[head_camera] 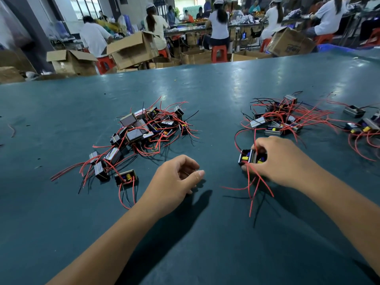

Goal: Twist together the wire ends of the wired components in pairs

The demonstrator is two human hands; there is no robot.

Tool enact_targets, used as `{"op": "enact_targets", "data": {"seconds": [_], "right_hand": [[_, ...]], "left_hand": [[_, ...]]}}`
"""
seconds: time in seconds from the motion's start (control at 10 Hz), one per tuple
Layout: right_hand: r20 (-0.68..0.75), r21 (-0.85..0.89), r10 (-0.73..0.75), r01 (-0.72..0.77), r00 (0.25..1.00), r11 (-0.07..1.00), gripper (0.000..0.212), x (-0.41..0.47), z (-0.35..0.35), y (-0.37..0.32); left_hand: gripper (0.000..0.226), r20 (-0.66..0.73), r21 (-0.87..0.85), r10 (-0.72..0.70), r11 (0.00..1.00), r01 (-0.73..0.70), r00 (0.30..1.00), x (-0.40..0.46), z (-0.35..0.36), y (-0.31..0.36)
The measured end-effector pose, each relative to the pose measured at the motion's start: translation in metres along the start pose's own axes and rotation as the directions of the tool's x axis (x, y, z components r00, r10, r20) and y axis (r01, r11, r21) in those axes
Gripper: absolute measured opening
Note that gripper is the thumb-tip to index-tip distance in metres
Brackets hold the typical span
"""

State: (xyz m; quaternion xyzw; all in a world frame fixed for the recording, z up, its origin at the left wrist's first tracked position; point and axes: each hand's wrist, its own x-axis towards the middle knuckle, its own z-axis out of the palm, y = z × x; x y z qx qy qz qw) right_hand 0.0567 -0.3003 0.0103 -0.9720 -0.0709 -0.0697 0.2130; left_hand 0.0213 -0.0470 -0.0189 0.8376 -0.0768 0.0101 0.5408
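Now the pair of components (251, 157) is sitting side by side on the counter (205, 233), red wires (254, 183) trailing toward the person. Right hand (283, 159) is gripping them, fingers curled round. Left hand (174, 177) is hovering just beside, loosely curled, holding nothing, nearer the unsorted pile (141, 128).

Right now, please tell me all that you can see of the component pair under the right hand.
The component pair is two small black open-topped boxes side by side on the green table, with yellow and blue parts visible inside. The right hand holds them from above, fingers curled over the far edge, thumb at the near side. Thin red wires trail from them toward the person and lie on the table; whether their ends are twisted is not clear.
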Motion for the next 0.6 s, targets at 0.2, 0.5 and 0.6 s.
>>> {"op": "enact_targets", "data": {"seconds": [0.2,0.5,0.6], "right_hand": [[-0.156,-0.061,0.085,-0.096,0.984,0.994,0.039,0.048,-0.031,0.02],[-0.22,-0.176,0.178,-0.218,0.959,0.96,0.043,0.084,-0.077,0.031],[-0.391,0.397,0.068,0.102,0.918,0.912,0.033,0.049,-0.104,0.033]], "left_hand": [[0.005,-0.036,0.082,0.049,0.996,-0.046,0.998,-0.001,-0.002,0.001],[0.007,-0.117,0.14,0.136,0.983,-0.119,0.984,0.0,-0.008,0.001],[0.013,-0.252,0.027,0.161,0.987,-0.159,0.954,0.002,-0.012,0.005]]}}
